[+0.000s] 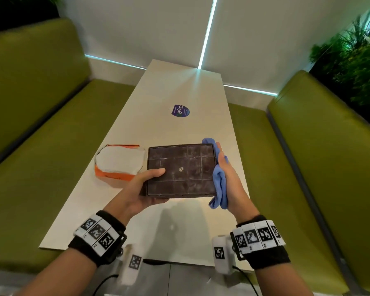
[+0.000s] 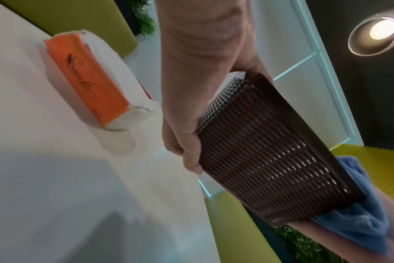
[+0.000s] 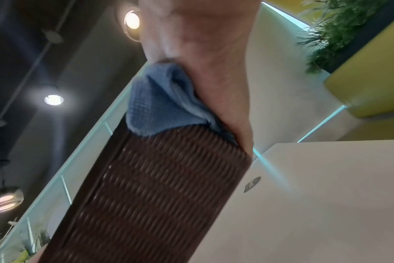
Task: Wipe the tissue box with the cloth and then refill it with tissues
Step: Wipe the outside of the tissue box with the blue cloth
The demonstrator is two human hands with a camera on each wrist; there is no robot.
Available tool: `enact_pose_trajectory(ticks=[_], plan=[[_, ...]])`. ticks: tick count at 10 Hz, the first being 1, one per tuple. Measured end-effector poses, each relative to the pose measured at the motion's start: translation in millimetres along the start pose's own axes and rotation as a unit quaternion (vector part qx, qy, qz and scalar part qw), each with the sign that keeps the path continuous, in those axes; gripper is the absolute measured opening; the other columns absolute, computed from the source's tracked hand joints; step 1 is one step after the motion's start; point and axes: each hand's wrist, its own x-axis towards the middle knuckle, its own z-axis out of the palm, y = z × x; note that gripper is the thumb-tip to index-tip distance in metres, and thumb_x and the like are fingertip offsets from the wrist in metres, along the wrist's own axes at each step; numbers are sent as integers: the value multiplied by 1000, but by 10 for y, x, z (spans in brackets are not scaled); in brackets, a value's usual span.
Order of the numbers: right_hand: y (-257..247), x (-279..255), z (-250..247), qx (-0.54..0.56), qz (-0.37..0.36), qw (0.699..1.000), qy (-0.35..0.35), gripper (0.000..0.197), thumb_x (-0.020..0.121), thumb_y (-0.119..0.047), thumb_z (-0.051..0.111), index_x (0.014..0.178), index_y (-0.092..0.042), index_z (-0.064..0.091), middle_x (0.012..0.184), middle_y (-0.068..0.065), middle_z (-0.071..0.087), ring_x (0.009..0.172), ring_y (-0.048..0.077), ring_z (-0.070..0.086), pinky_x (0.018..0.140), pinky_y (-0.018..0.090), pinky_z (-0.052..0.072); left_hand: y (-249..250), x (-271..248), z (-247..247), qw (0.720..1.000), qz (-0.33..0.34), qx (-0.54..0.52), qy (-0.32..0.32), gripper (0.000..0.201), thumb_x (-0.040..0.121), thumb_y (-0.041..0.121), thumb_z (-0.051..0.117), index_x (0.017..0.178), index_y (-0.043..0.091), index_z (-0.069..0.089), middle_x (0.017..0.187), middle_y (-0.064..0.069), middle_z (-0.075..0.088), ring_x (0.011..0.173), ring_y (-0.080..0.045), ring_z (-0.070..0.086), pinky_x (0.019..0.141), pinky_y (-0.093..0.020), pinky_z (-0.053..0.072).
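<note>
We find the tissue box [image 1: 181,170], dark brown with woven, perforated sides, held clear of the table [image 1: 150,116] between both hands, its flat gridded face turned up toward the head camera. That face carries a whitish, dusty film and a small fitting at its centre.

The left hand [image 1: 140,189] grips the box at its 8 o'clock corner: the thumb lies on the upper face, and the fingers curl round the woven side and underneath, as the left wrist view confirms [image 2: 187,135].

The right hand [image 1: 226,171] stands at the box's 3 o'clock edge, fingers fairly straight and close together, pressing the blue cloth [image 1: 219,184] flat against that side. The cloth is bunched between palm and box, with one end showing past the far corner and the other hanging below the near corner. In the right wrist view the cloth [image 3: 160,106] is pinned against the box's end wall by the palm (the fingertips themselves are out of sight there, so we cannot tell how far they wrap).

The pack of tissues [image 1: 118,162], white in an orange wrapper, lies on the table at 9 o'clock from the box, just beside it but not touching.

A round blue sticker [image 1: 179,110] sits on the table at 12 o'clock, well apart. Green benches [image 1: 51,135] flank the table on both sides.
</note>
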Motion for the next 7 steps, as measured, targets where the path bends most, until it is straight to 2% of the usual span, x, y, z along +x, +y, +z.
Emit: enact_pose_trajectory(ticks=[1,2,3,4,5,6,7], plan=[[79,277,-25,34,13,999,37,80,77,-72,57,143,-29,42,143,3,52,129,26,53,111,51,38,-69,10,21,1000,-8,-27,2,27,71,25,77,97,18,74,106,-14,72,97,-36,67,95,-59,46],[140,341,-52,47,11,997,64,29,101,-38,42,115,-25,63,111,8,67,99,26,65,95,44,49,-116,30,27,999,-20,-40,0,30,75,26,76,104,18,72,112,-16,70,102,-37,65,96,-59,44],[191,436,-140,24,72,990,116,29,103,-30,37,93,-18,62,87,8,61,79,23,60,79,38,50,-126,48,44,999,-29,-27,-3,46,72,29,78,115,15,67,117,-15,70,104,-35,65,99,-58,46],[255,380,-270,-32,146,985,87,40,100,-42,40,112,-9,60,101,9,64,100,31,62,91,48,50,-111,89,45,999,-31,-24,-5,47,74,30,77,118,17,66,115,-13,71,101,-31,66,91,-51,51],[263,296,-290,56,133,983,115,49,89,-38,61,98,10,61,96,13,66,106,39,59,91,53,46,-98,189,-46,999,-22,-30,32,45,71,33,81,112,22,69,120,-14,69,101,-30,66,87,-50,54],[382,584,-424,139,26,934,328,65,85,-24,67,133,14,45,128,3,63,113,28,56,108,48,39,-126,288,-96,998,-29,-10,59,41,70,38,84,106,23,72,124,-13,67,111,-30,64,94,-54,50],[545,438,-323,45,67,997,11,47,101,-42,38,146,-30,38,121,8,68,68,21,69,60,34,60,-152,341,-9,996,-30,58,57,29,92,50,57,107,26,66,112,-3,72,106,-21,65,100,-46,49]])
